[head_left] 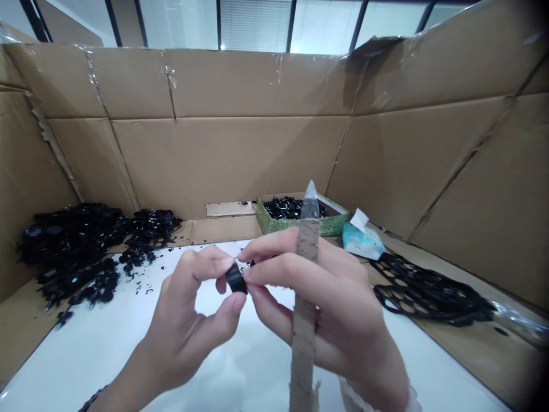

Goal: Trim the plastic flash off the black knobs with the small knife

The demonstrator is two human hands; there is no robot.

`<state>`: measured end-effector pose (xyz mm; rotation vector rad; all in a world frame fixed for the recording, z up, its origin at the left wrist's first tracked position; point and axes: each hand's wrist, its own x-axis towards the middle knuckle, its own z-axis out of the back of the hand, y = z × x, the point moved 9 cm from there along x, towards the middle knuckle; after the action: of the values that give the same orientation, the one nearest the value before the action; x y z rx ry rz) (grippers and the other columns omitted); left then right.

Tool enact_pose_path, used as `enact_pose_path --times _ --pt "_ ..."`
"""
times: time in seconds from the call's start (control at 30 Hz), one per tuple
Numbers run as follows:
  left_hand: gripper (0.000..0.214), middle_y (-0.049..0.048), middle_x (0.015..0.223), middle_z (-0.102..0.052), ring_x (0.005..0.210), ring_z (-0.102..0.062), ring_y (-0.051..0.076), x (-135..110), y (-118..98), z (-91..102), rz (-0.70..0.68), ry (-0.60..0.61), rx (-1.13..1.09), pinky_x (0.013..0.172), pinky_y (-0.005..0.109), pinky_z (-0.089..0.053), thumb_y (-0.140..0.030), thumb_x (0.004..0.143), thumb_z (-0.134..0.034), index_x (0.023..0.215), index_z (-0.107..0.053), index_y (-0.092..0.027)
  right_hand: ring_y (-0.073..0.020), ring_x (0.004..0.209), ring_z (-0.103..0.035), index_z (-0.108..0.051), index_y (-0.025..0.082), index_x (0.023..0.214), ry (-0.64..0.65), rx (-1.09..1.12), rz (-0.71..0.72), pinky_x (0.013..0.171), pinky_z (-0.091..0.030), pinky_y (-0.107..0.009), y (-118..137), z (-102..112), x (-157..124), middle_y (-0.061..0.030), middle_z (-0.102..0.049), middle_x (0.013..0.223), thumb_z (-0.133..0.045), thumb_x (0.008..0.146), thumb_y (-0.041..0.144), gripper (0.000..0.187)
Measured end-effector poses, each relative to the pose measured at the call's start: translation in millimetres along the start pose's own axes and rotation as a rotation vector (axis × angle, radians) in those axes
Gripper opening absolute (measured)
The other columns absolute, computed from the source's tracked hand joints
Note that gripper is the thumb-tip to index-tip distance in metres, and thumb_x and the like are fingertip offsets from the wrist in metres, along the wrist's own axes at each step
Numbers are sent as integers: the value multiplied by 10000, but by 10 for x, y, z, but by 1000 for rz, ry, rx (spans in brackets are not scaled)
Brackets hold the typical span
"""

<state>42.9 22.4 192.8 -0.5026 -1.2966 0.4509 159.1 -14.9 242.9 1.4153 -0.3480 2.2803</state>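
Note:
Between its thumb and fingers, my left hand point(184, 320) pinches a small black ring-like part point(235, 278) above the white tabletop. My right hand point(326, 297) comes in from the other side, its fingertips touching or very near that part. A knife point(306, 246) with a pointed grey blade and a brown wrapped handle is tucked between the right hand's fingers, blade pointing up and away. Some small dark bit shows by the right fingertips, too small to name.
Black parts point(72, 246) are heaped at the left, with crumbs on the white tabletop point(107, 355). A green box point(302, 229) of black pieces stands at the back, beside a tissue pack point(363, 243). Black perforated sheets point(429, 289) lie right. Cardboard walls point(235, 149) surround everything.

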Motion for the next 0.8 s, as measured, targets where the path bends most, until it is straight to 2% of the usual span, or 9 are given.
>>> enact_pose_path --times 0.33,0.6,0.8 --pt "216 18 800 -555 807 -543 188 52 92 97 107 -10 0 671 293 -453 -144 758 -623 934 -561 -254 -152 769 -581 -558 188 768 -14 -86 -65 654 -475 -273 4 -42 7 -35 -649 871 -517 782 94 104" --pt "175 16 810 -551 802 -545 177 76 57 63 114 92 67 642 270 -438 -135 799 -568 929 -538 -249 -155 763 -565 -534 174 764 26 -29 -79 629 -450 -272 -33 -139 14 -31 -629 809 -478 778 91 102" --pt "156 37 873 -579 781 -544 175 67 115 102 163 114 35 671 283 -453 -154 779 -607 902 -555 -235 -147 711 -546 -530 170 729 42 -27 -125 598 -436 -269 -79 -164 18 -21 -617 742 -482 778 114 89"
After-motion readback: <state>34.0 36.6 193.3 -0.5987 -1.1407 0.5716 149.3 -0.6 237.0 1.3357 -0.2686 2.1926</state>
